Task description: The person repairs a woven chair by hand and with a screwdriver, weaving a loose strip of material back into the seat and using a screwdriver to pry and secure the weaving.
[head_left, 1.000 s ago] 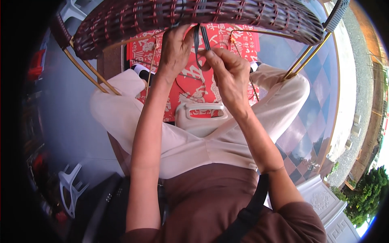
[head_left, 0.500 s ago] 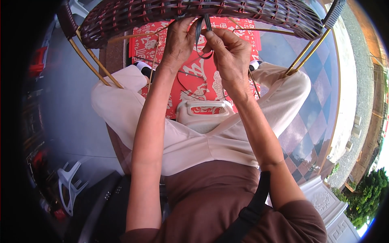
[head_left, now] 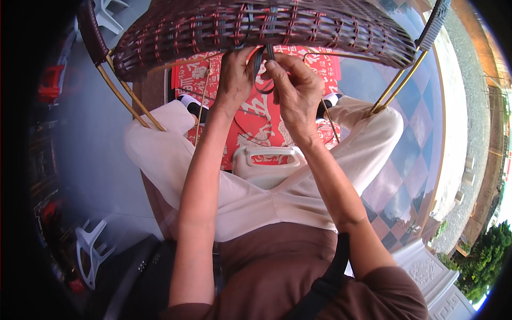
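A dark brown wicker chair point(head_left: 256, 28) with red strands in its weave spans the top of the view, its tan legs resting against my knees. Below its near edge hangs a flat black weaving strip point(head_left: 258, 63), bent into a loop. My right hand point(head_left: 300, 88) pinches this strip between thumb and forefinger. Just left of it, my left hand point(head_left: 233, 80) is closed at the strip, close under the woven edge. Its fingertips are partly hidden there. Thin loose strands hang down beneath the chair.
Between my legs is a white plastic stool point(head_left: 266, 173) with a handle slot. A red printed mat point(head_left: 234, 138) covers the floor ahead. White plastic chairs point(head_left: 93, 250) stand at the left, and checkered tiles point(head_left: 408, 133) lie at the right.
The wicker chair and both hands sit lower in the view, and more of the weave shows. My right hand has shifted slightly left, still pinching the strip.
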{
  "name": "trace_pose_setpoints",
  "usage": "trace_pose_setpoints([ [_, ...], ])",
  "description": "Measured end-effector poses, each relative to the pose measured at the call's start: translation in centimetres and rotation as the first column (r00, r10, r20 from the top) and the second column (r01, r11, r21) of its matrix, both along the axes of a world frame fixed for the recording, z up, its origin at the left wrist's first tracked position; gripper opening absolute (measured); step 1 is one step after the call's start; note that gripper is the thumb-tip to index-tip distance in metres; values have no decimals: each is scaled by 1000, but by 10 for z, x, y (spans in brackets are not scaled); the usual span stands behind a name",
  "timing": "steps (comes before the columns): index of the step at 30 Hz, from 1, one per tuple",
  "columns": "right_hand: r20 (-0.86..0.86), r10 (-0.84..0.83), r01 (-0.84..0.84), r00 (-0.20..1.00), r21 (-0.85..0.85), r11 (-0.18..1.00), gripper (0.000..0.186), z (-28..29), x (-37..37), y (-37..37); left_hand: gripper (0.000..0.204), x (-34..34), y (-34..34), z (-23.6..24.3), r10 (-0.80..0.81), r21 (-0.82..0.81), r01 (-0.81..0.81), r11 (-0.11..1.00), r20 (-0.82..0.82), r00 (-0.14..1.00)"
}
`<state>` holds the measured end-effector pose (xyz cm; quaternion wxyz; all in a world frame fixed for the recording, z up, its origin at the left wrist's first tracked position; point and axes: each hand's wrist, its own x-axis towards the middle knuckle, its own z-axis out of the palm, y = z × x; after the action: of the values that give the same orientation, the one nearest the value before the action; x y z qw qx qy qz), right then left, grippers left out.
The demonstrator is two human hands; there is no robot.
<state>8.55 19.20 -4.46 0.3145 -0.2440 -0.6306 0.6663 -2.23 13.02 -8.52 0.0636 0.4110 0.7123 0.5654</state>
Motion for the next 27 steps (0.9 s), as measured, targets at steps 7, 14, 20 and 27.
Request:
trace_pose_setpoints([
  [7, -83, -52, 45, 995, -90, 995, 11, -5, -12, -1, 21, 1, -1, -9, -42, 29, 39, 999, 110, 993],
  [14, -92, -149, 144, 985, -55, 988, 8, -6, -16, -7, 29, 1, -3, -12, -37, -21, 41, 999, 142, 989],
  [20, -92, -184, 180, 979, -48, 982, 8, -4, -18, -9, 28, 2, -2, -2, -24, -38, 26, 999, 62, 998],
  [27, -118, -149, 139, 982, -87, 986, 7, -7, -17, -10, 24, 6, -3, -8, 23, -25, -20, 999, 111, 994],
])
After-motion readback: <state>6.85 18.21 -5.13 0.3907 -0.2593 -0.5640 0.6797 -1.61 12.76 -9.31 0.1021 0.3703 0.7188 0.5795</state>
